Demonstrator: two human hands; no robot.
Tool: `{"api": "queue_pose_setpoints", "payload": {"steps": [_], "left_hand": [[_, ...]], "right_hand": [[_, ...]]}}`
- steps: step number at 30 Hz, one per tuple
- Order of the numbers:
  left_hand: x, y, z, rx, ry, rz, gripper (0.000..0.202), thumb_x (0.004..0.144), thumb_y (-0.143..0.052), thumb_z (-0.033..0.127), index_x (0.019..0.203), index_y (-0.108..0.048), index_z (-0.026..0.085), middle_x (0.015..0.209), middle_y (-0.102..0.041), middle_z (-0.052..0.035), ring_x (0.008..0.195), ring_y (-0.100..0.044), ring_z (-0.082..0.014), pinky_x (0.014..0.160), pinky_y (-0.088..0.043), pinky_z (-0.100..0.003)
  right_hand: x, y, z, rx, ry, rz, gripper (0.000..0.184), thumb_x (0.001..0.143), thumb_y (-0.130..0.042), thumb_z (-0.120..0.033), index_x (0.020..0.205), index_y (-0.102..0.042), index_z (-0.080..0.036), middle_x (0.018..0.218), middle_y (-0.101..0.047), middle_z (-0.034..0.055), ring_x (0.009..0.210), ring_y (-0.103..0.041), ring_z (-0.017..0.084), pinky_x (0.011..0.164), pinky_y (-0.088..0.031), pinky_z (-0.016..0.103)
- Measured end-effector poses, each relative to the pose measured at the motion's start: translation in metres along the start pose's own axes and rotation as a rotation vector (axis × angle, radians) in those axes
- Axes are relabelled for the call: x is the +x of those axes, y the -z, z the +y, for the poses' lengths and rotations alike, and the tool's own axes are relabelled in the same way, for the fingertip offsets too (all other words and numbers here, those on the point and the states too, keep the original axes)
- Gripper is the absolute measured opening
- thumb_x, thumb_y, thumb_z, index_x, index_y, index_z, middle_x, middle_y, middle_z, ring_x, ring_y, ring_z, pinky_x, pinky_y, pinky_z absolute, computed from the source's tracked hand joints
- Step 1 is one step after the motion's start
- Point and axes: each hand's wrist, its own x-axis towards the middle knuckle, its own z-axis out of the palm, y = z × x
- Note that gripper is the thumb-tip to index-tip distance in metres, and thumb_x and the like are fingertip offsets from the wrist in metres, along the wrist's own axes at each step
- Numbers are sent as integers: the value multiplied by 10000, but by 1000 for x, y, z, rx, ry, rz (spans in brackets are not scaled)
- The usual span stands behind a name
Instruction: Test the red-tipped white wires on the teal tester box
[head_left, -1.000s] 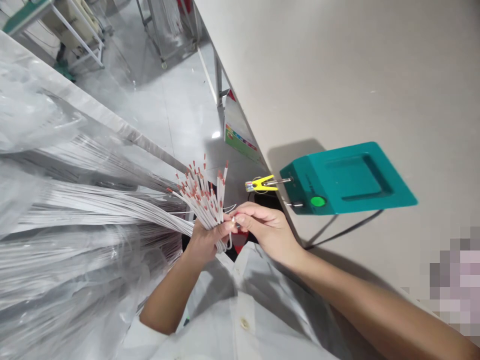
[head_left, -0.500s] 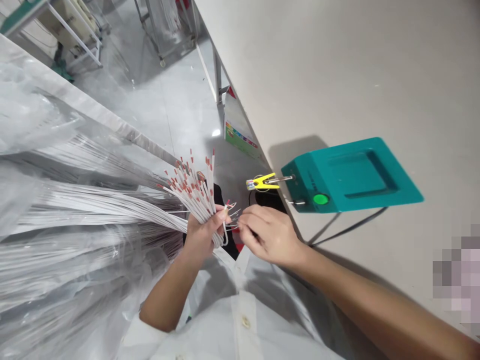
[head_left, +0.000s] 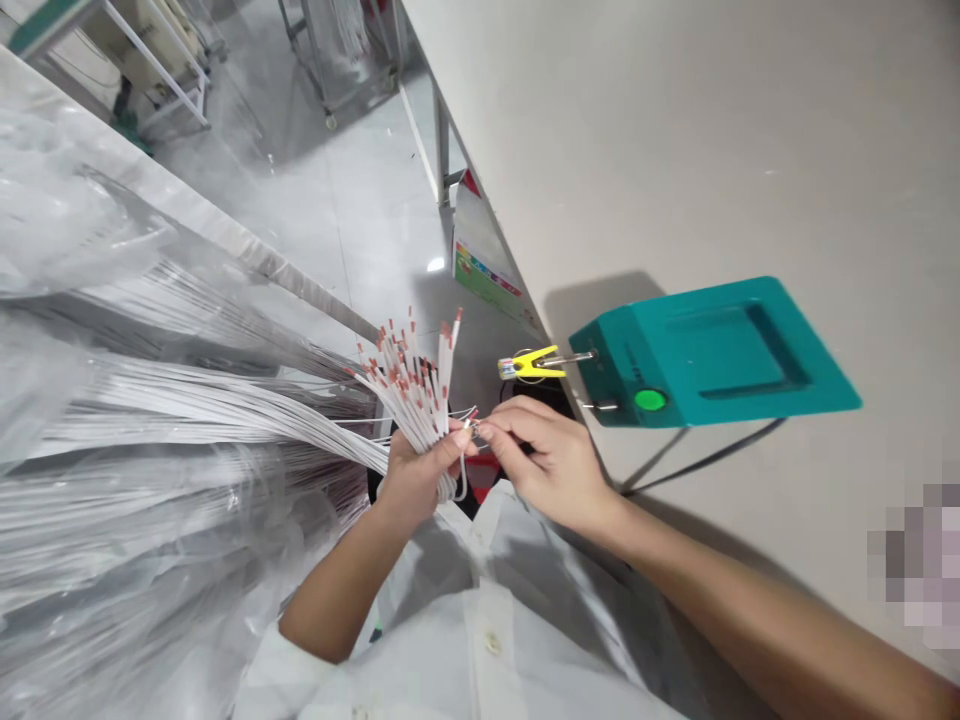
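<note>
A thick bundle of white cables (head_left: pixel 412 395) with reddish, copper-coloured tips stands up out of my left hand (head_left: pixel 420 470), which is closed around it. One cable end is bent over beside the left thumb, and thin wires fan out from it. My right hand (head_left: pixel 551 455) pinches at these thin wires (head_left: pixel 477 432) with thumb and forefinger, close to the left fingertips. Just beyond the right hand, a yellow clip (head_left: pixel 534 362) hangs on a metal post of a teal device (head_left: pixel 720 350) with a green button.
The teal device sits on a pale table (head_left: pixel 675 150), with a black cord (head_left: pixel 705 460) trailing from it. To the left, more long white cables (head_left: pixel 187 410) lie under clear plastic sheeting (head_left: pixel 67 180). A printed box (head_left: pixel 491 270) stands on the floor between the tables.
My right hand's fingertips have met the thin wires at my left hand. The cable bundle and left hand have shifted slightly right in view.
</note>
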Motion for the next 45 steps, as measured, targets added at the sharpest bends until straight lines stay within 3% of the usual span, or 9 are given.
{"api": "queue_pose_setpoints", "payload": {"steps": [8, 12, 17, 20, 24, 29, 35, 41, 45], "left_hand": [[4, 2, -2, -24, 3, -11, 202, 649, -733, 305, 751, -635, 161, 566, -607, 25, 461, -468, -60, 460, -343, -195], [2, 3, -1, 153, -29, -92, 239, 675, -709, 362, 736, -645, 139, 551, -585, 14, 450, -448, -68, 455, -341, -213], [2, 5, -3, 376, -114, -169, 311, 704, -679, 389, 579, -570, 125, 493, -482, 29, 472, -421, -70, 467, -335, -214], [3, 6, -5, 383, -102, -93, 288, 724, -657, 406, 680, -619, 123, 500, -516, 21, 471, -449, -82, 487, -369, -224], [4, 6, -1, 338, -67, -36, 289, 731, -658, 372, 889, -651, 131, 617, -624, -14, 481, -480, -81, 495, -399, -223], [6, 3, -4, 280, -83, -134, 206, 668, -700, 317, 670, -629, 124, 509, -511, 26, 457, -427, -65, 455, -362, -206], [9, -4, -4, 322, -41, -120, 202, 656, -677, 284, 777, -642, 127, 529, -490, 36, 453, -406, -70, 437, -331, -211], [12, -7, 7, 458, -143, -264, 115, 701, -628, 214, 631, -580, 136, 518, -473, 36, 505, -428, -80, 502, -369, -209], [15, -8, 4, 438, -103, -216, 175, 687, -662, 239, 820, -647, 127, 580, -541, 23, 507, -448, -82, 503, -384, -210]], "right_hand": [[0, 1, 4, 54, -91, 119, 111, 847, -515, -185, 864, -625, -196, 822, -628, 53, 767, -600, 149, 687, -494, 279], [3, 1, 6, 92, -69, 13, 102, 844, -532, -193, 829, -633, -188, 758, -640, 36, 679, -604, 124, 601, -492, 234], [2, 6, 9, -395, 239, -82, 150, 829, -492, -156, 780, -634, -150, 744, -645, 62, 687, -601, 151, 615, -449, 259], [1, 11, 9, -583, 246, -186, 195, 819, -468, -163, 700, -622, -159, 678, -616, 47, 623, -578, 151, 567, -410, 270], [2, 14, 8, -377, 19, -206, 188, 840, -454, -183, 762, -626, -174, 724, -616, 39, 635, -586, 131, 562, -435, 238], [8, 13, 4, -130, -37, -168, 160, 857, -485, -227, 861, -640, -187, 857, -656, 62, 754, -622, 140, 651, -495, 240], [11, 26, -3, -406, 49, -295, 217, 842, -451, -185, 736, -640, -178, 802, -655, 51, 684, -616, 133, 584, -455, 229], [14, 37, -2, -535, 178, -321, 237, 840, -427, -195, 710, -624, -168, 745, -640, 56, 695, -602, 141, 538, -398, 229], [14, 41, -3, -588, 208, -346, 245, 830, -433, -192, 650, -598, -174, 655, -600, 34, 603, -559, 129, 505, -371, 242]]}}
